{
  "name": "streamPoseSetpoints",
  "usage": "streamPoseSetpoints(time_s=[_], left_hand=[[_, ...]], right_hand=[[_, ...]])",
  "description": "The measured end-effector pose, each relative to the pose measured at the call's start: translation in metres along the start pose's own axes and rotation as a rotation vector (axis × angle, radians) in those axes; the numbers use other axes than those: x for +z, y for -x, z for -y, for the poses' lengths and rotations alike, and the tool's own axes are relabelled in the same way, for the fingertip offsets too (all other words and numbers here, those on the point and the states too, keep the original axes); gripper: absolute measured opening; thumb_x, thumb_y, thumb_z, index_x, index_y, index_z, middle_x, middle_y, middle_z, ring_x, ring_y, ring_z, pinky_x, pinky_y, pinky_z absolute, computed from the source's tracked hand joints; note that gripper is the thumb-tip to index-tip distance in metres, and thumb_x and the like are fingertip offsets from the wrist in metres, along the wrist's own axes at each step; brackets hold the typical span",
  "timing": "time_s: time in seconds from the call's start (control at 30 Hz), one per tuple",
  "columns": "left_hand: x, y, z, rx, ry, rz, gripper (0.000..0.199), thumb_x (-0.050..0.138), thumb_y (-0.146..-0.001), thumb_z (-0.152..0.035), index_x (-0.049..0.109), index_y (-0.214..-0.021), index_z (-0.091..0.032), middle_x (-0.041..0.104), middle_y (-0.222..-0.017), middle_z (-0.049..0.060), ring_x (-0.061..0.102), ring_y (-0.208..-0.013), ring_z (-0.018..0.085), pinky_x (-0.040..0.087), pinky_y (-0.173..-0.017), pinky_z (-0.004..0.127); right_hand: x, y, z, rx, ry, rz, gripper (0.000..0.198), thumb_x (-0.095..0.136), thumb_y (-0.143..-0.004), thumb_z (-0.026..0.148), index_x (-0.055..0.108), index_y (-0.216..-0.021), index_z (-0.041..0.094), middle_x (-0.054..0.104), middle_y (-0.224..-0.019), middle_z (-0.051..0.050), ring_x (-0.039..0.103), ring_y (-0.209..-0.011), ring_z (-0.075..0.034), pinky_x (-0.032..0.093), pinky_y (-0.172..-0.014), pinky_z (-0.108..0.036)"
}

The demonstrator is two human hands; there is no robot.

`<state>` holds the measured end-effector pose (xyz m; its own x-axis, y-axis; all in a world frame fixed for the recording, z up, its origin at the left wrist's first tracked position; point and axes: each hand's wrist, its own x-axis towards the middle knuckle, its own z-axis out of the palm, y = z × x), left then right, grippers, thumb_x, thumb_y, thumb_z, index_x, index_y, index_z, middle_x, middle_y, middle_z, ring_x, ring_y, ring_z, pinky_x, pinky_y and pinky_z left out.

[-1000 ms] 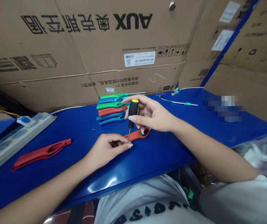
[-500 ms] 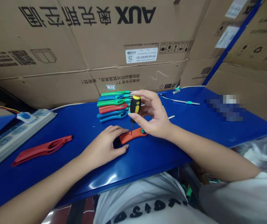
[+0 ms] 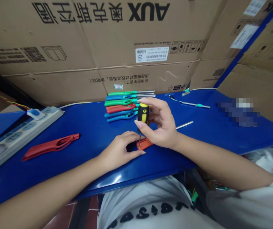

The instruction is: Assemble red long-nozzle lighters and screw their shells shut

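Note:
My right hand (image 3: 161,124) is closed round a stubby black and yellow screwdriver (image 3: 143,115), held upright with its thin shaft pointing down. The screwdriver's tip meets the left end of an orange plastic handle (image 3: 144,144) lying on the blue table. My left hand (image 3: 122,148) grips that same end, thumb on the near side and fingers on the far side. Part of the handle is hidden under my right hand. A metal rod (image 3: 185,124) sticks out beyond it, in line with the handle.
Behind my hands lies a row of several green, blue and red handles (image 3: 122,102) with metal rods. A red handle shell (image 3: 51,147) and a white power strip (image 3: 19,135) are at left. A thin rod with a green piece (image 3: 191,103) lies back right. Cardboard (image 3: 117,44) stands behind the table.
The orange handle and my left hand have shifted right, and more of the metal rod shows. The screwdriver tip is now nearer the handle's left end. The camera view has moved slightly.

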<state>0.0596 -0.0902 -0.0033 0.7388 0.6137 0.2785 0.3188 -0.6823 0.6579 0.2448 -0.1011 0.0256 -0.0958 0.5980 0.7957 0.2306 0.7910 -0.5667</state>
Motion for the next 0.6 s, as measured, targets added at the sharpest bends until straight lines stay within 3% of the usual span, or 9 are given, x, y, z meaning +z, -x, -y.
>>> streamPoseSetpoints(time_s=[0.23, 0.6], left_hand=[[-0.0001, -0.0001, 0.0008, 0.006, 0.019, -0.005, 0.033, 0.077, -0.084, -0.037, 0.071, -0.113, -0.020, 0.075, -0.110, 0.007, 0.067, -0.105, 0.025, 0.052, -0.095, 0.039], [-0.0003, 0.0005, 0.0014, 0.003, 0.036, -0.006, 0.036, 0.077, -0.084, -0.036, 0.071, -0.116, -0.021, 0.073, -0.116, 0.009, 0.066, -0.109, 0.026, 0.050, -0.099, 0.041]], right_hand=[[0.0008, 0.0021, -0.0016, 0.000, 0.034, -0.003, 0.049, 0.068, -0.088, 0.029, 0.049, -0.133, 0.033, 0.056, -0.130, -0.006, 0.066, -0.084, -0.016, 0.057, -0.053, -0.025], [-0.0038, 0.0025, -0.0061, -0.114, 0.079, -0.001, 0.055, 0.068, -0.087, 0.026, 0.046, -0.136, 0.034, 0.058, -0.132, -0.006, 0.066, -0.083, -0.016, 0.061, -0.059, -0.028]])
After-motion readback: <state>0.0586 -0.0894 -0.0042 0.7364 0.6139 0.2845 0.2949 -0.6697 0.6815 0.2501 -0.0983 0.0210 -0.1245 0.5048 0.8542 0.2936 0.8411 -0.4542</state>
